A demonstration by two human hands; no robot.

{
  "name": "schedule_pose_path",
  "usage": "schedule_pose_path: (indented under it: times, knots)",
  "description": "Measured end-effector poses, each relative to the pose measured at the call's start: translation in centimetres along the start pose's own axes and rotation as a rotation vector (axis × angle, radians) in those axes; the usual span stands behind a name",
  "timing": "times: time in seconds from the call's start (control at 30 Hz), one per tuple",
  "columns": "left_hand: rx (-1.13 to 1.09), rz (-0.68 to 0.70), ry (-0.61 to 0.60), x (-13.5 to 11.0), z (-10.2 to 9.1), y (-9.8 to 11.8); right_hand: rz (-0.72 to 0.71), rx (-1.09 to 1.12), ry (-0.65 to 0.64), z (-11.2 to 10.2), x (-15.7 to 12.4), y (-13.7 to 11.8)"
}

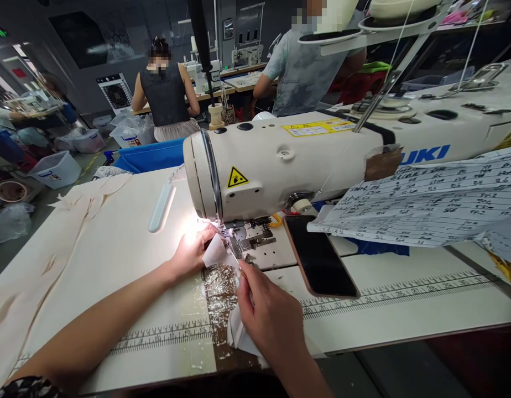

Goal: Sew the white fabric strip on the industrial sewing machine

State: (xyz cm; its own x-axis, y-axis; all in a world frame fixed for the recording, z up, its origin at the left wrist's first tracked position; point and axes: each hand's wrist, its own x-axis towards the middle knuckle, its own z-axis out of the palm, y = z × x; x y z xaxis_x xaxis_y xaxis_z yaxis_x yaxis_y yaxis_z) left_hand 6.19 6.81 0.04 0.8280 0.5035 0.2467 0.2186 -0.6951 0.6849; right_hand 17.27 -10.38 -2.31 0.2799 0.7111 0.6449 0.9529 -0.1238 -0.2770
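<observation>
A white sewing machine [280, 160] stands across the table, its lamp lighting the needle area [228, 229]. My left hand [191, 251] lies beside the presser foot with fingers pressed on a small white fabric piece [216, 251]. My right hand [270, 318] is closed in a pinch on the same white fabric piece, whose tail [239, 337] hangs toward the table's front edge. The fabric runs from the needle plate back to my right hand.
A dark phone [322, 257] lies right of the needle plate. A printed sheet of figures [429, 202] hangs off the machine. Cream cloth [73, 232] covers the table's left side. Two other people sit at machines behind, with a blue bin [150, 155] nearby.
</observation>
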Motion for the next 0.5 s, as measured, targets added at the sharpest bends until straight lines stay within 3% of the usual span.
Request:
schedule_pose_path:
  times: [0.5]
  knots:
    - [0.001, -0.016, 0.0, -0.1, 0.09, -0.27, 0.004, 0.016, -0.028, 0.12, -0.35, 0.16]
